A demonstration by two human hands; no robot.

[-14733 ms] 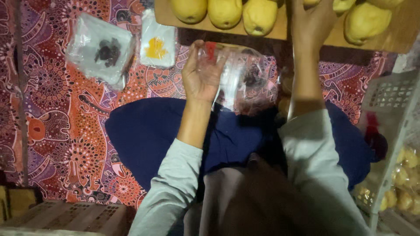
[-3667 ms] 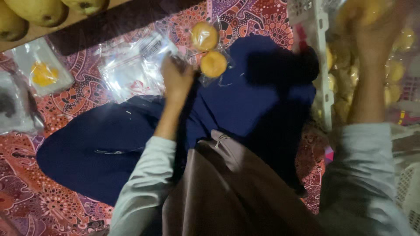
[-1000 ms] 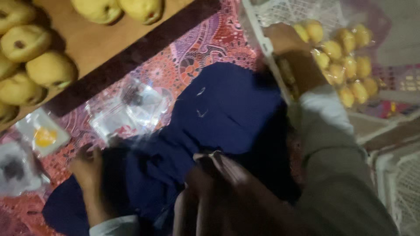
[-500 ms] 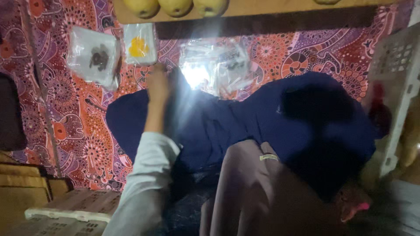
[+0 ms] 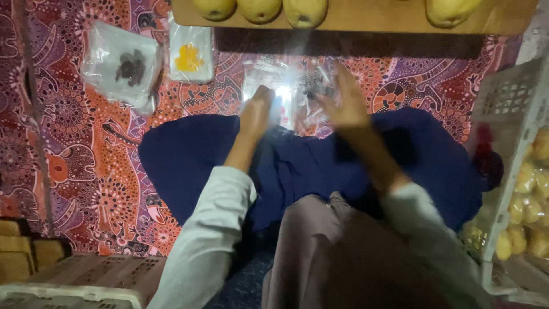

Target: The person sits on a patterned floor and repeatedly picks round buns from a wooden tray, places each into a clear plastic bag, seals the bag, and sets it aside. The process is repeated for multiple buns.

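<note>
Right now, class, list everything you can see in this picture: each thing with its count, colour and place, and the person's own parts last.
Round buns: four in view, yellow, on the board along the top edge.
Wooden board: one, tan, top.
Clear bags: a shiny pile, count unclear, on the cloth by both hands.
Packet with dark stickers: one, clear, upper left.
Packet with yellow stickers: one, clear, right of the dark one.
Patterned cloth: one, red and orange, underneath.
Crate of wrapped buns: one, white, right edge.
Flat crate: one, pale, bottom left.
Left hand: on the bags.
Right hand: blurred, fingers spread over the bags.
</note>
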